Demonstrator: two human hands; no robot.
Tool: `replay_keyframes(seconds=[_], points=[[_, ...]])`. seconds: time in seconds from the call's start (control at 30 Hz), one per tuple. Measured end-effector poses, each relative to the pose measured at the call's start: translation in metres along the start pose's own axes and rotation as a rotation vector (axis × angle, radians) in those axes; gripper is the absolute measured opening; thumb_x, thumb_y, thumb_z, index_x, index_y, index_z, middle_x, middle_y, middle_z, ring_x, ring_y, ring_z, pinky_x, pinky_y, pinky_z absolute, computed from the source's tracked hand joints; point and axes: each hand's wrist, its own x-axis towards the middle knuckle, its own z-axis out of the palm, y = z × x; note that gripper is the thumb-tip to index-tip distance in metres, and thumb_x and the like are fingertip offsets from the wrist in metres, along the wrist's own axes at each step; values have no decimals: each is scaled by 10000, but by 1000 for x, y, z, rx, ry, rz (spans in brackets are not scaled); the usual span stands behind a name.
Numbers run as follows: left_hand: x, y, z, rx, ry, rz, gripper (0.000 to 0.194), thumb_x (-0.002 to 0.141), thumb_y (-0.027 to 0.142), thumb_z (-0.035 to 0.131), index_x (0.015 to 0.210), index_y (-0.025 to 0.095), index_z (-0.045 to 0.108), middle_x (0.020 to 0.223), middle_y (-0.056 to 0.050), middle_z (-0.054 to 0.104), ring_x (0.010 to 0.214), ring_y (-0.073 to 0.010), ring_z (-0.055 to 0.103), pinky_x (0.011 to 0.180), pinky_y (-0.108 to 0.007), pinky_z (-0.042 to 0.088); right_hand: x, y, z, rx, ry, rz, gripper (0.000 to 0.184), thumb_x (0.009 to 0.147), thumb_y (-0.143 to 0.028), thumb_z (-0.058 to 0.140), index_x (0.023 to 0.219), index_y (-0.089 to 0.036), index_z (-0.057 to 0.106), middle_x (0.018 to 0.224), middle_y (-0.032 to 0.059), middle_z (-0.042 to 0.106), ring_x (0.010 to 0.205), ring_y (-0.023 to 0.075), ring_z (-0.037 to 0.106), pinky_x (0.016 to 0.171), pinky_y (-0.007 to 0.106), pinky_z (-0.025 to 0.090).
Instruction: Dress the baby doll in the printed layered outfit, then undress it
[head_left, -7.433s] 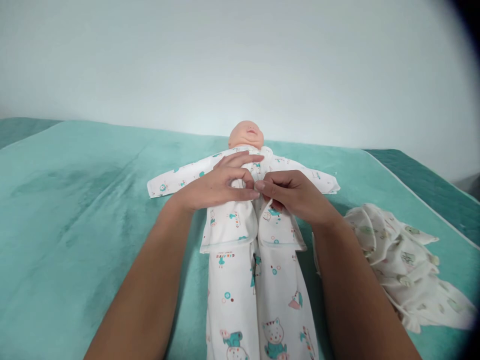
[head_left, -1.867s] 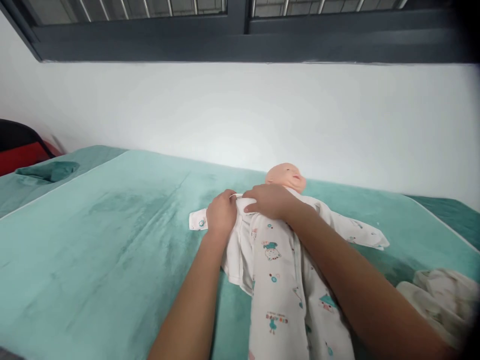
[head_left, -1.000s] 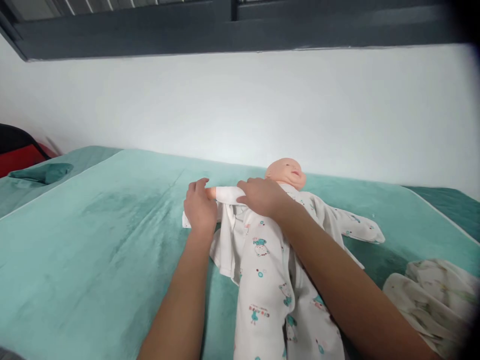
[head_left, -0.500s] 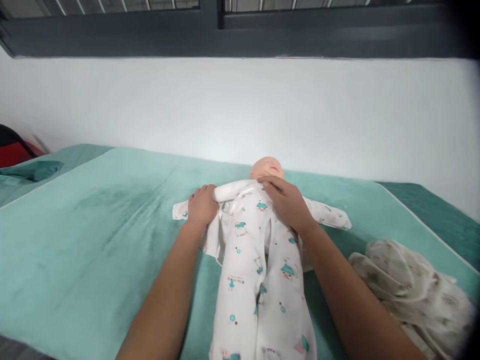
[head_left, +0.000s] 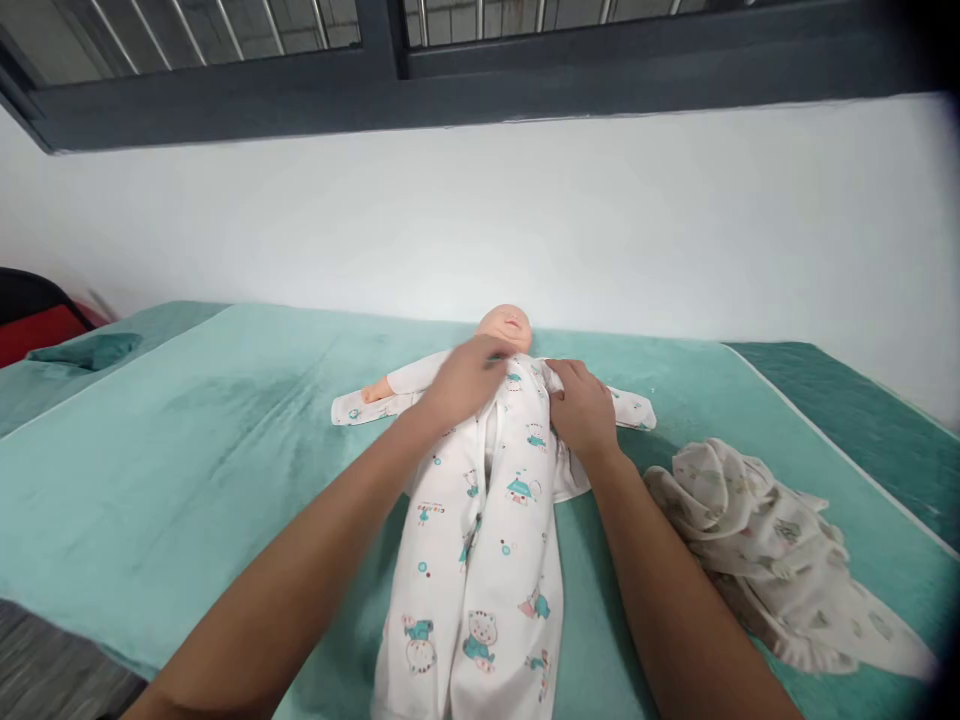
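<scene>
A baby doll [head_left: 504, 322] lies face up, its head toward the wall. Over its body is a white romper [head_left: 517, 490] with teal cartoon prints, legs toward me. The doll's white-sleeved arm [head_left: 416, 375] on the left lies on top of the romper's flat sleeve [head_left: 352, 408], bare hand showing. My left hand [head_left: 472, 380], slightly blurred, has its fingers bent on the romper's top edge below the doll's chin. My right hand [head_left: 585, 405] has closed fingers on the romper's fabric at the right side of the chest. Both thumbs are largely hidden.
A crumpled white patterned cloth [head_left: 780, 550] lies to the right of my right forearm. Beneath everything is a teal plush bed cover [head_left: 187, 470]. Behind it rise a white wall [head_left: 375, 230] and a dark window frame [head_left: 262, 100]. A red and black object [head_left: 37, 325] is at the far left.
My left hand has moved right, from the left sleeve to the upper chest, uncovering the doll's arm. My right hand has moved from the neckline to the chest's right side. The view has shifted.
</scene>
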Motion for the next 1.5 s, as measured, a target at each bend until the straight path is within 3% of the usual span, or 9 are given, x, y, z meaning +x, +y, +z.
replay_keyframes(seconds=[0.1, 0.17, 0.23, 0.3, 0.43, 0.6, 0.8, 1.1, 1.5], points=[[35, 42, 30, 461, -369, 193, 290, 876, 218, 517, 1074, 183, 726, 1208, -103, 697, 1197, -272, 591, 1071, -401, 428, 4, 18, -2, 56, 93, 88, 548, 784, -60, 381, 1243, -231, 627, 1263, 73, 653, 1104, 247, 626, 936, 372, 454], [54, 54, 49, 651, -538, 180, 298, 859, 231, 567, 1107, 160, 716, 1260, -151, 663, 1192, -298, 587, 1040, -420, 440, 8, 30, -3, 127, 174, 217, 539, 752, -58, 375, 1197, -215, 636, 1203, 72, 674, 1019, 226, 659, 875, 352, 481], [68, 56, 61, 707, -631, 135, 379, 831, 233, 607, 1196, 159, 676, 1306, -174, 639, 1164, -304, 606, 981, -414, 476, 12, 38, -2, 221, 206, 278, 534, 737, -73, 378, 1197, -188, 622, 1196, 86, 680, 1021, 220, 663, 888, 357, 493], [77, 53, 67, 702, -671, 111, 449, 804, 231, 631, 1247, 165, 645, 1283, -173, 660, 1120, -305, 635, 952, -423, 494, 14, 40, 1, 288, 157, 217, 523, 766, -121, 405, 1252, -166, 593, 1257, 106, 668, 1124, 229, 632, 974, 379, 474], [89, 47, 72, 703, -744, 76, 428, 696, 261, 736, 1116, 179, 708, 1128, -144, 739, 1076, -336, 659, 991, -484, 473, 14, 33, 6, 175, -21, 98, 567, 814, -240, 501, 1376, -171, 531, 1387, 122, 605, 1281, 289, 536, 1121, 461, 348], [94, 48, 71, 710, -759, 34, 458, 639, 214, 759, 1096, 227, 729, 1158, -126, 742, 1106, -339, 655, 1005, -478, 466, 11, 22, -1, 68, -92, 123, 527, 857, -269, 483, 1375, -183, 534, 1348, 128, 630, 1243, 311, 558, 1094, 477, 344], [89, 44, 50, 771, -741, 43, 563, 704, 154, 667, 1264, 214, 652, 1213, -152, 710, 1104, -340, 659, 949, -459, 485, 9, 18, -12, 68, -91, 329, 512, 860, -203, 394, 1338, -266, 567, 1234, 79, 695, 1027, 287, 635, 802, 380, 429], [87, 38, 78, 790, -763, 203, 397, 749, 149, 657, 1138, 226, 681, 1177, -113, 720, 1070, -295, 662, 964, -436, 466, 11, 22, -11, 64, -139, 398, 448, 899, -282, 365, 1275, -279, 609, 1147, 90, 710, 974, 288, 624, 738, 359, 400], [86, 45, 13, 801, -598, 211, 395, 753, 78, 607, 1129, 190, 659, 1084, -148, 708, 992, -298, 671, 841, -397, 493, 10, 50, -8, 309, 115, 450, 397, 744, -194, 420, 1017, -199, 709, 1017, 101, 729, 929, 258, 618, 806, 346, 451]])
